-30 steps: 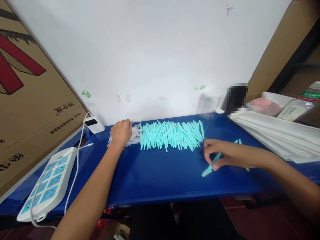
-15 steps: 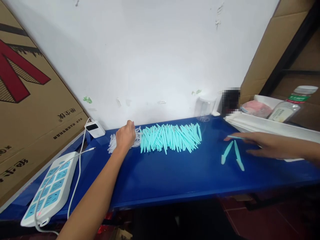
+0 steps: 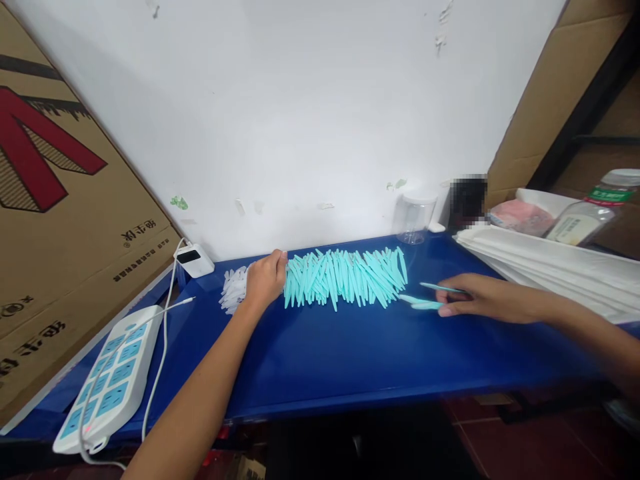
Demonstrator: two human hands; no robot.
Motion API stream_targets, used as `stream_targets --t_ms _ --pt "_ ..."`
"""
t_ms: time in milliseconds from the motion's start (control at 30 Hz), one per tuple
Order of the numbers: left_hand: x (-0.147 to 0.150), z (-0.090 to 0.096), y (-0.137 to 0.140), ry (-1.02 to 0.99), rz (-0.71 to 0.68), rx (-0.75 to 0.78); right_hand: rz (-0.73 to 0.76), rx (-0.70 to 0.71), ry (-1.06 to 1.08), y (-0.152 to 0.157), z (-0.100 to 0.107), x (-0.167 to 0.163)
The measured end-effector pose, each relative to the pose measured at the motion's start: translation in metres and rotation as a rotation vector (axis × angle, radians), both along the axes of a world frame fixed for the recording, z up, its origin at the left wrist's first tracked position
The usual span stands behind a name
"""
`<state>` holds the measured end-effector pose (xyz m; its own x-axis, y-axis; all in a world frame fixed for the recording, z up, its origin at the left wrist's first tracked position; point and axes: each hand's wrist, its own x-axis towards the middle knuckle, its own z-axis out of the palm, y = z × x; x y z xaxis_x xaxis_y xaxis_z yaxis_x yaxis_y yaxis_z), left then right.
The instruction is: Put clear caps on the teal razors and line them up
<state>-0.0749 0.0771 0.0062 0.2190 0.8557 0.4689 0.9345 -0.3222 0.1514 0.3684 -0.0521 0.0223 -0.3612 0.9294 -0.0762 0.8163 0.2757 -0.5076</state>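
A row of slim turquoise plastic sticks [image 3: 345, 277], shaped like eyebrow razors, lies heaped along the back of the blue table. Left of it is a small pile of translucent whitish plastic pieces [image 3: 234, 290]. My left hand [image 3: 267, 279] is closed where the two piles meet; its curled fingers hide whatever is in them. To the right of the row, my right hand [image 3: 473, 297] has its thumb and fingers closed on turquoise sticks. One stick [image 3: 434, 287] points left from the fingers, and two more [image 3: 423, 305] stick out by the thumb, tips close to the row.
A white power strip [image 3: 113, 380] with cables and a small white device [image 3: 195, 260] stand at left beside a large carton [image 3: 75, 200]. A clear lidded jar [image 3: 417, 219] is against the wall. White trays [image 3: 545, 263] and a bottle [image 3: 585, 220] occupy the right.
My right hand has moved left toward the row, and the two sticks that lay on the table are now at its thumb. My left hand has shifted slightly right, toward the turquoise sticks.
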Motion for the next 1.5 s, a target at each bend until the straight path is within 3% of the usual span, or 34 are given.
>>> stream_targets --t_ms 33,200,300,433,800,1267,1500 --pt "0.004 -0.002 -0.004 -0.066 -0.084 -0.021 0.047 -0.060 0.031 0.006 0.004 -0.011" --pt "0.034 -0.012 -0.030 -0.399 -0.511 -0.222 0.175 -0.018 0.120 0.050 0.026 -0.073" --pt "0.046 -0.016 -0.043 -0.473 -0.633 -0.304 0.282 -0.055 0.162 0.078 0.033 -0.103" --pt "0.051 -0.016 -0.048 -0.535 -0.637 -0.359 0.285 -0.085 0.241 0.094 0.026 -0.126" --pt "0.054 -0.022 -0.048 -0.631 -0.629 -0.482 0.101 -0.094 0.462 0.079 -0.006 -0.137" --pt "0.055 -0.024 -0.045 -0.588 -0.580 -0.417 0.166 -0.162 0.564 0.069 -0.015 -0.151" --pt "0.056 -0.022 -0.049 -0.748 -0.615 -0.591 0.199 -0.184 0.591 0.062 -0.015 -0.154"
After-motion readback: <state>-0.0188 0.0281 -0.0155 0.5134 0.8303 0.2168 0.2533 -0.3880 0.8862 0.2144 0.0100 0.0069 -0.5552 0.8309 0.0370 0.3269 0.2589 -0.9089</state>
